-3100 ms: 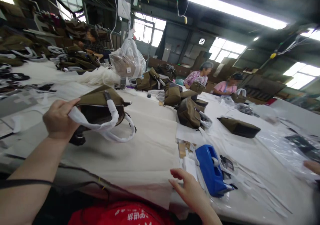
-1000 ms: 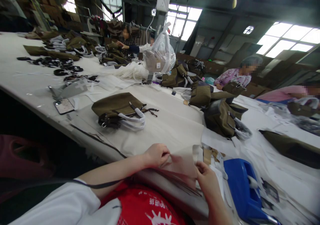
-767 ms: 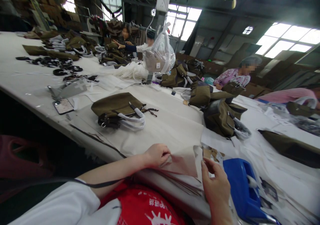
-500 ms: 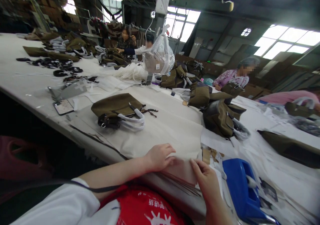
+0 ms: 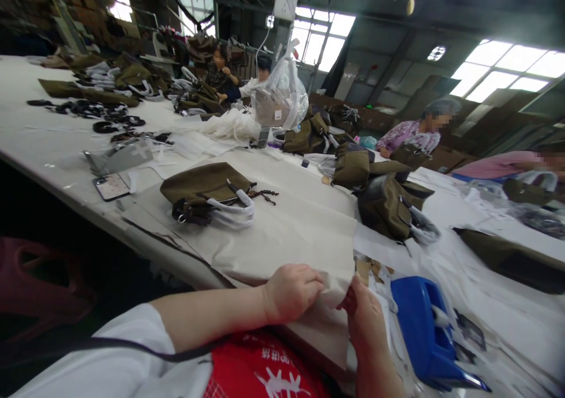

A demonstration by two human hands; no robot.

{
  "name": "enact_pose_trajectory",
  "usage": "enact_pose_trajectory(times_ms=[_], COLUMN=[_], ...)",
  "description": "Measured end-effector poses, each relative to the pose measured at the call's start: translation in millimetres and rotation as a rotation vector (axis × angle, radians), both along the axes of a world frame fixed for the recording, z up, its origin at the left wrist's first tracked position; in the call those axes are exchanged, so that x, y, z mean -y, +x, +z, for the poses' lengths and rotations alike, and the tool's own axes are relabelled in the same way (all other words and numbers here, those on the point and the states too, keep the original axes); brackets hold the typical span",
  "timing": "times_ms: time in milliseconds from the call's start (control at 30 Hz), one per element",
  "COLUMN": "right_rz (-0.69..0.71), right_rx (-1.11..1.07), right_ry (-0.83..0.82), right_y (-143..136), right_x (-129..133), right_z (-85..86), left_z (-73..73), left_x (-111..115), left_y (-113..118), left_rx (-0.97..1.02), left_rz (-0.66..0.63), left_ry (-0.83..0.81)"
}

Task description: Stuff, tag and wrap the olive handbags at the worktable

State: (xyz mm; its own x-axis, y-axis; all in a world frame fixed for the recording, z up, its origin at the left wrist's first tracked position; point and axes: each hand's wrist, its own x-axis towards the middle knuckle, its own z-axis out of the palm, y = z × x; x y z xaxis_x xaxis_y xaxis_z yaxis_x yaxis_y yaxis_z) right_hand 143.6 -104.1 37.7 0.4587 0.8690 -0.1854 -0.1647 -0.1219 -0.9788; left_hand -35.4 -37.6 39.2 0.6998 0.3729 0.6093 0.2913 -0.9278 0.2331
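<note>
While my left hand (image 5: pixel 291 292) and right hand (image 5: pixel 364 321) both pinch closed on the near corner of the top sheet of cream wrapping paper (image 5: pixel 300 233) at the table edge (image 5: pixel 79 201), I judge it light, limp, tear-prone, best held by corners.

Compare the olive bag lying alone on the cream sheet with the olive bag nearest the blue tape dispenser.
The bag on the cream sheet lies flat on its side, its white-wrapped handles spread towards the table edge. The bag by the blue tape dispenser looks fuller and leans against other bags; its wrapped handle hangs to the right. Both are olive fabric.
</note>
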Motion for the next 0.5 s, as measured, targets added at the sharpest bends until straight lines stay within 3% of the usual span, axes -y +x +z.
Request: enact_pose_trajectory(times_ms=[133, 300, 500], right_rz=[0.002, 0.014, -0.059], right_rx=[-0.072, -0.057, 0.036], right_ry=[0.0, -0.057, -0.03], right_y=[-1, -1, -5], right_x=[0, -1, 0], right_z=[-3.0, -14.3, -19.7], left_z=[1.8, 1.5, 0.7], left_x=[-8, -21, -38], left_y=[-3, 0, 3], left_rx=[-0.016, -0.142, -0.149], left_rz=[0.028, 0.09, -0.023], left_ry=[-0.159, -0.224, -0.469])
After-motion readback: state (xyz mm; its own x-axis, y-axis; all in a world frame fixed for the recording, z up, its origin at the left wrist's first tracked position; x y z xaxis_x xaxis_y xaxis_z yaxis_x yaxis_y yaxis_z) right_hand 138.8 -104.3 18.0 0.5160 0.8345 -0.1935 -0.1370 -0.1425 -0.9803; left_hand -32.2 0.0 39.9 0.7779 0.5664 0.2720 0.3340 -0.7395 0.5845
